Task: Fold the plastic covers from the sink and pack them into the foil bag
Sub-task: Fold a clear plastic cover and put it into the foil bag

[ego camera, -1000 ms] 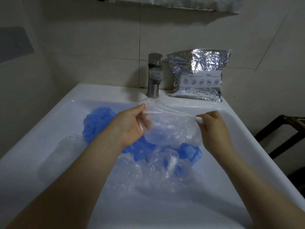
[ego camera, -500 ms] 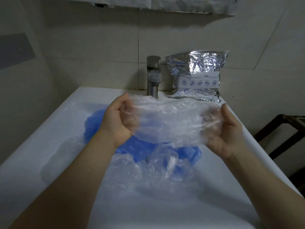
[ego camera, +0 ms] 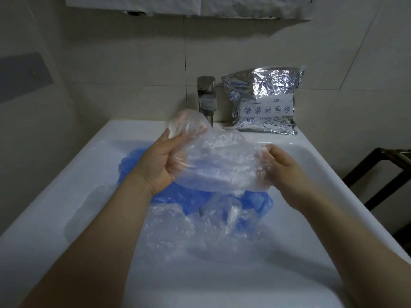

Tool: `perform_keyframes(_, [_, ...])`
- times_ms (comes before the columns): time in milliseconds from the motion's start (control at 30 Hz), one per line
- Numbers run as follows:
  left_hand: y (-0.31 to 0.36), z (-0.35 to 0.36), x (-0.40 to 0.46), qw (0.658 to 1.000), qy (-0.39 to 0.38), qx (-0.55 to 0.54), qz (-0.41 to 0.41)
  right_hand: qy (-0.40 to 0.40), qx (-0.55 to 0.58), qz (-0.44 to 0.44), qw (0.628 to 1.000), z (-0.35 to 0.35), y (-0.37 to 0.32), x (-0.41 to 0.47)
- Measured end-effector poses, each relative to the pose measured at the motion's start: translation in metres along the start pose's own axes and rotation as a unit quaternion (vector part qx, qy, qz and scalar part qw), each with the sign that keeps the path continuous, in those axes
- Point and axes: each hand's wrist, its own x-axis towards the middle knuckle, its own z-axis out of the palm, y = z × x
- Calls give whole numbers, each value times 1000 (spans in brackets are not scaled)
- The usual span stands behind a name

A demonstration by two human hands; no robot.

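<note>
Clear cover: thin see-through plastic cover (ego camera: 219, 162), crinkly, held up in the air over the sink basin, stretched between both hands. One end bulges up in a rounded puff near the tap.

Left hand: left hand (ego camera: 165, 162) grips the left end of the clear cover, thumb on the near side, fingers tucked behind the film so you only see them through it.

Right hand: right hand (ego camera: 281, 163) grips the right end, fingers curled into a bunch of the plastic.

Pile in the sink: straight below the held one there's a heap of more covers, blue covers (ego camera: 259, 200) at the back and other clear covers (ego camera: 200, 227) crumpled on top and in front. Another clear one looks like it's lying flat off to the left, kinda hard to make out.

Sink: white sink (ego camera: 66, 172), the pile sits in the bowl.

Foil bag: shiny silver foil bag (ego camera: 264, 103) standing on the back ledge, leaning on the tiled wall, white label with little blue icons and a fish drawing. Can't tell if its top is open.

Tap: metal tap (ego camera: 206, 96) just left of the foil bag, right behind the puffed-up end of the cover.

Off to the side: dark frame (ego camera: 378, 172) at the right edge, well apart from the sink.
</note>
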Motion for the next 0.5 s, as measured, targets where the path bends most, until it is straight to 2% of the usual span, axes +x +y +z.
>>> perform_keyframes(33, [1, 2, -1, 999, 1, 49, -20, 21, -1, 3, 1000, -1, -1, 2])
perform_keyframes(100, [-1, 3, 2, 993, 26, 107, -41, 11, 143, 37, 989, -8, -4, 3])
perform_keyframes(167, [-4, 3, 6, 992, 86, 86, -41, -33, 359, 29, 932, -18, -8, 3])
perform_keyframes(233, [-3, 5, 8, 990, 126, 31, -56, -84, 453, 1, 887, -28, -8, 5])
perform_keyframes(267, [-3, 6, 9, 988, 135, 15, -68, -128, 471, -9, 873, -26, -9, 3])
perform_keyframes(300, [-4, 5, 10, 987, 138, 7, -76, -143, 457, -26, 877, -21, -9, 2])
perform_keyframes(333, [-4, 4, 11, 987, 135, -1, -82, -97, 397, -51, 911, -21, -11, 2])
perform_keyframes(400, [-7, 1, 14, 990, 122, -10, -70, -78, 342, -34, 936, -23, -13, 1])
perform_keyframes(500, [-9, 3, 15, 994, 102, 25, -10, -176, 387, -37, 904, -18, -15, 2])
